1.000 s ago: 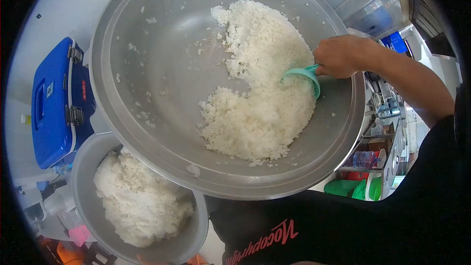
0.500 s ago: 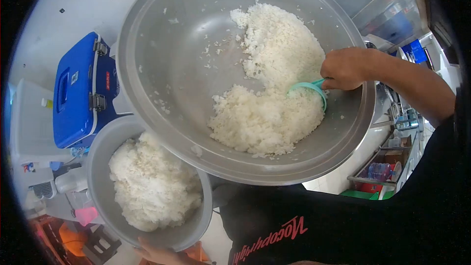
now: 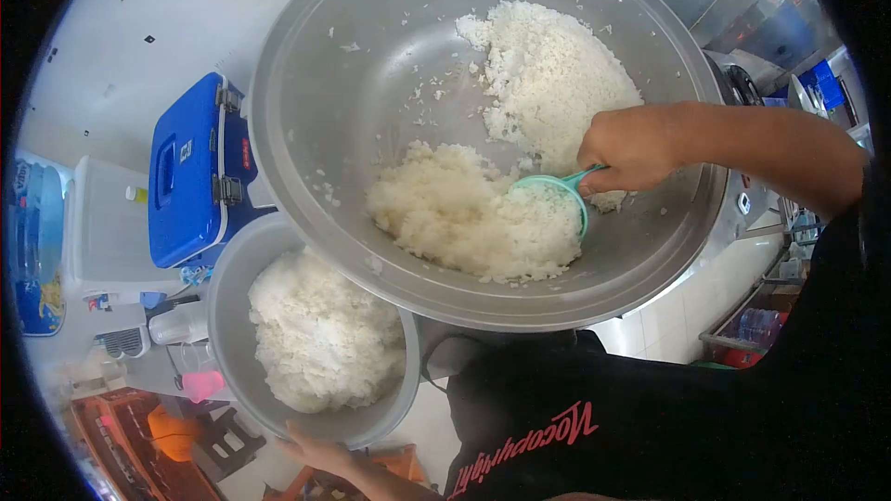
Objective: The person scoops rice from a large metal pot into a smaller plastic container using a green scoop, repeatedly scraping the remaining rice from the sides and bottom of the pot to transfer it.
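Firstly, one turquoise scoop [image 3: 568, 180] is observed inside the large metal pot [image 3: 371, 111], its round head sunk in the nearer of two rice heaps. The farther heap [image 3: 552, 70] lies beyond it; both sit toward the pot's right side, with loose grains scattered on the bare metal. The right hand [image 3: 636, 150] is closed around the scoop's handle, directly beside the scoop's head. The left hand [image 3: 320, 453] is well apart from the scoop, at the near outer wall of one grey tub [image 3: 219, 315]; it is partly hidden, so its full finger posture cannot be told. The tub holds one rice mound [image 3: 325, 334], and the pot's rim overlaps it in view. One blue cooler [image 3: 186, 167], with two metal latches, stands left of the pot.
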`<state>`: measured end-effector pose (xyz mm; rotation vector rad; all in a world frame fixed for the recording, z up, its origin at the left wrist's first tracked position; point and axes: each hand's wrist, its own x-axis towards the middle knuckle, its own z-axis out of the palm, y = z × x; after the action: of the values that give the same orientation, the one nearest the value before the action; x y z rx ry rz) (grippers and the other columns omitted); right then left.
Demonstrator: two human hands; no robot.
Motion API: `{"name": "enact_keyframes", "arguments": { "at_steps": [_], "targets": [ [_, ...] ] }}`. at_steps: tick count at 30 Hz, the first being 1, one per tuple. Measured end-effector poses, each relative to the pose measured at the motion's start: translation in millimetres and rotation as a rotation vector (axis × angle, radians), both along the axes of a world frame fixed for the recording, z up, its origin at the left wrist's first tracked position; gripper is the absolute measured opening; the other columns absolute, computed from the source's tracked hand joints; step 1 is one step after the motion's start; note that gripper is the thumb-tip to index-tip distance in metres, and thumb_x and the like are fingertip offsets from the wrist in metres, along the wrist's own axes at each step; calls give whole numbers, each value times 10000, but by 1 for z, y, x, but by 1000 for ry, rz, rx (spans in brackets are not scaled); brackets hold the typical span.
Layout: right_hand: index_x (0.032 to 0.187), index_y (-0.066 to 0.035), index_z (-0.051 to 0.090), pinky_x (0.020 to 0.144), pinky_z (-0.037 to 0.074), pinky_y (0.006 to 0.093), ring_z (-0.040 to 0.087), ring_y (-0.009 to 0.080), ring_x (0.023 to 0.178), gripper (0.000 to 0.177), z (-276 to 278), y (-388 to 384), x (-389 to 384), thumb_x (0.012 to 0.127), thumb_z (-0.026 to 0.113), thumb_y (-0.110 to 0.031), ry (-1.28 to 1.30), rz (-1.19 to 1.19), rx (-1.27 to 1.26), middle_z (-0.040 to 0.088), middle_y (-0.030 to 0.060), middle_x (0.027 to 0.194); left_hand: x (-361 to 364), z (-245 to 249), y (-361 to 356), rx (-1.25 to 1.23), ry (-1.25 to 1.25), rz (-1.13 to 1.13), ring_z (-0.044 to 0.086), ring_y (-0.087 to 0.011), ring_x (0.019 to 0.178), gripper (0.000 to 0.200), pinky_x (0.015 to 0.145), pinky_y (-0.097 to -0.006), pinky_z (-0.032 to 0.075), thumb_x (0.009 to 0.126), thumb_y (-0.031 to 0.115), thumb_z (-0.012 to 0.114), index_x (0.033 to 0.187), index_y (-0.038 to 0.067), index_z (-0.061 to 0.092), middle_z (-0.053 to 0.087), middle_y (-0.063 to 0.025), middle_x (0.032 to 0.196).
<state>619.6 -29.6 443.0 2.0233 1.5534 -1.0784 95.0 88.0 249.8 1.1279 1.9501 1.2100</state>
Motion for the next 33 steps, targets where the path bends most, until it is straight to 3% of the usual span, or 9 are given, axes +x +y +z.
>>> {"name": "enact_keyframes", "arguments": {
  "at_steps": [2, 7, 16, 18, 22, 25, 27, 31, 33],
  "targets": [
    [887, 28, 716, 730, 527, 506, 675, 434, 772, 406, -12, 4, -2, 977, 607, -352, -8, 14, 56, 677, 261, 792, -1, 0, 0, 39, -112, -27, 534, -301, 1208, 567, 1012, -416, 446, 1010, 292, 550, 1419, -80, 425, 515, -224, 1372],
    [867, 27, 716, 726, 523, 514, 665, 453, 769, 410, -25, 24, -14, 970, 609, -355, -117, 61, 206, 674, 266, 781, 23, 17, -5, 29, -37, 43, 555, -358, 1229, 650, 1035, -451, 441, 958, 292, 611, 1456, -81, 426, 521, -260, 1401],
    [855, 23, 693, 675, 516, 489, 637, 438, 693, 404, -17, 10, -6, 984, 610, -351, 124, 101, 326, 662, 251, 741, 10, 4, 0, 81, -84, -21, 536, -349, 1266, 685, 1058, -443, 425, 964, 290, 616, 1494, -71, 377, 523, -258, 1416],
    [836, 34, 677, 631, 500, 452, 600, 375, 610, 403, -9, 15, -1, 980, 623, -339, 183, 89, 330, 635, 237, 697, 15, 9, -2, 78, 15, -13, 554, -281, 1090, 497, 990, -402, 448, 1014, 253, 570, 1327, -105, 424, 538, -214, 1222],
    [837, 58, 688, 626, 495, 420, 591, 289, 593, 468, -1, 22, 13, 977, 608, -381, 253, 92, 334, 642, 191, 672, 11, 6, -2, 88, 1, -62, 557, -285, 1108, 534, 995, -403, 446, 1019, 278, 560, 1354, -110, 409, 541, -219, 1237],
    [787, 35, 659, 534, 446, 370, 514, 200, 531, 472, 3, 20, 19, 984, 598, -390, 362, -165, 364, 597, 98, 622, 19, 10, -2, 126, -62, -5, 559, -296, 1136, 574, 1005, -413, 446, 1021, 302, 548, 1388, -111, 391, 548, -227, 1245],
    [767, -5, 630, 450, 367, 331, 439, 133, 483, 443, 16, 18, 20, 980, 597, -392, 312, -475, 296, 531, 24, 596, 25, 17, -5, 57, -22, 24, 547, -308, 1179, 582, 1023, -422, 441, 1023, 267, 545, 1428, -106, 355, 525, -235, 1292],
    [789, -22, 618, 408, 295, 305, 382, 98, 461, 423, 46, 15, 6, 970, 602, -405, 300, -612, 310, 477, -4, 579, 17, 12, -7, 130, -110, -69, 539, -314, 1193, 552, 1029, -424, 444, 1018, 215, 545, 1431, -90, 343, 493, -235, 1335],
    [822, -26, 618, 400, 275, 286, 361, 70, 452, 400, 61, 15, -12, 961, 594, -400, 339, -669, 451, 445, -22, 566, 18, 13, -5, 176, -185, -106, 548, -302, 1179, 498, 1026, -431, 450, 1002, 169, 591, 1382, -70, 374, 512, -227, 1291]
  ]
}}
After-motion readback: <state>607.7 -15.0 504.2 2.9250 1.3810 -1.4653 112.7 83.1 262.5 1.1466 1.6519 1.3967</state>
